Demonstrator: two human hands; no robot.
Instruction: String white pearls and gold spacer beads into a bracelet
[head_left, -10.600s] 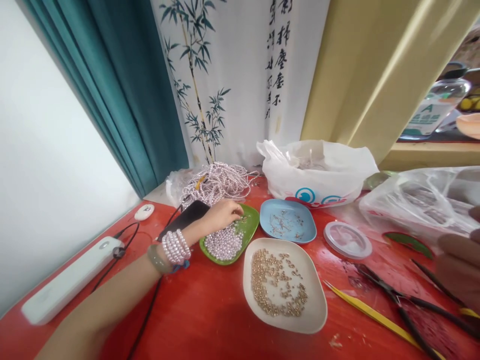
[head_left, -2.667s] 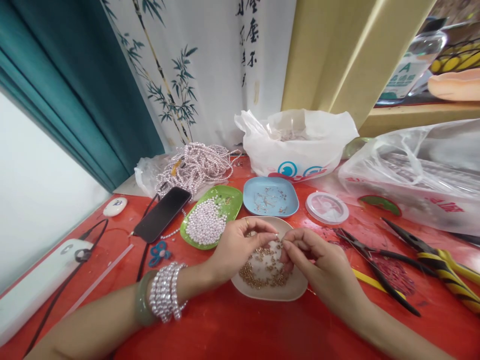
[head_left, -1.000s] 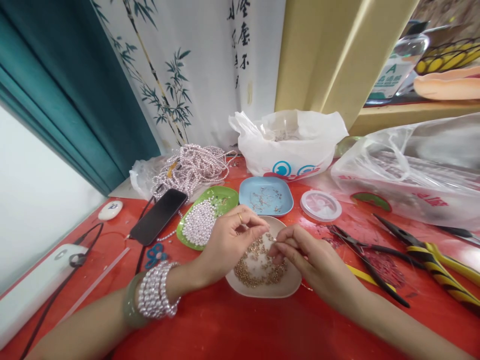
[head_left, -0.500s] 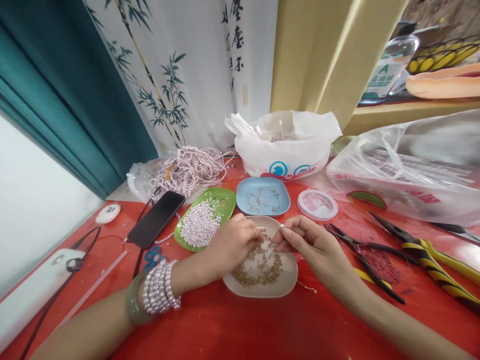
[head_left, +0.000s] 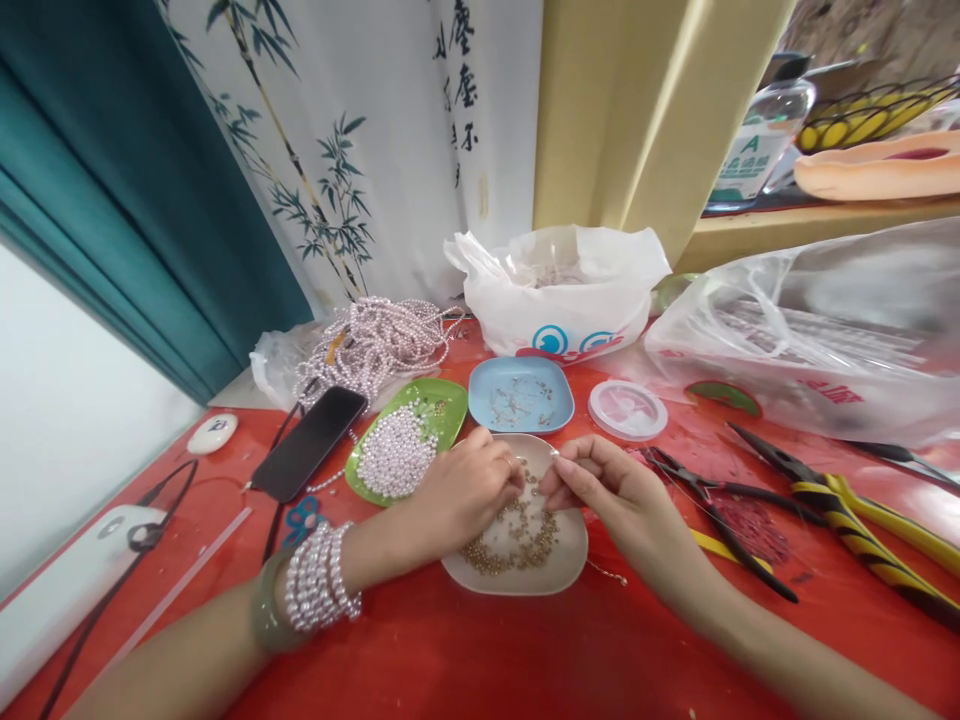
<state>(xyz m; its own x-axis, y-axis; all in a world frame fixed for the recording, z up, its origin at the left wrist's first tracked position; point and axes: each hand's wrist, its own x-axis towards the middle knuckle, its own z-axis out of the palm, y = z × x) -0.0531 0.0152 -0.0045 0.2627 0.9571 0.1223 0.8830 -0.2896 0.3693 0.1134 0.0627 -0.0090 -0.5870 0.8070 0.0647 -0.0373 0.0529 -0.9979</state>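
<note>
My left hand (head_left: 476, 492), with pearl strands and a green bangle at the wrist, is closed over the left side of a cream plate (head_left: 517, 585). Its fingertips point down and inward, and whatever they hold is hidden. Across the plate, my right hand (head_left: 600, 485) pinches a small white bead (head_left: 556, 455) between thumb and forefinger. Several small gold beads (head_left: 525, 550) lie scattered on the plate below both hands. Left of my left hand, a green plate (head_left: 450, 400) bears a heap of pale pearl beads (head_left: 397, 450).
A blue tray (head_left: 521, 395) with small metal bits and a round clear lid (head_left: 628, 410) lie behind. Pliers (head_left: 847, 510) and cutters (head_left: 712, 510) are at the right. Plastic bags (head_left: 562, 290), pearl strands (head_left: 375, 345) and a phone (head_left: 307, 445) stand around.
The view has shifted slightly, so things on the table sit a little further left. Both hands keep nearly the same pose over the plate; the white bead stays in the right fingertips.
</note>
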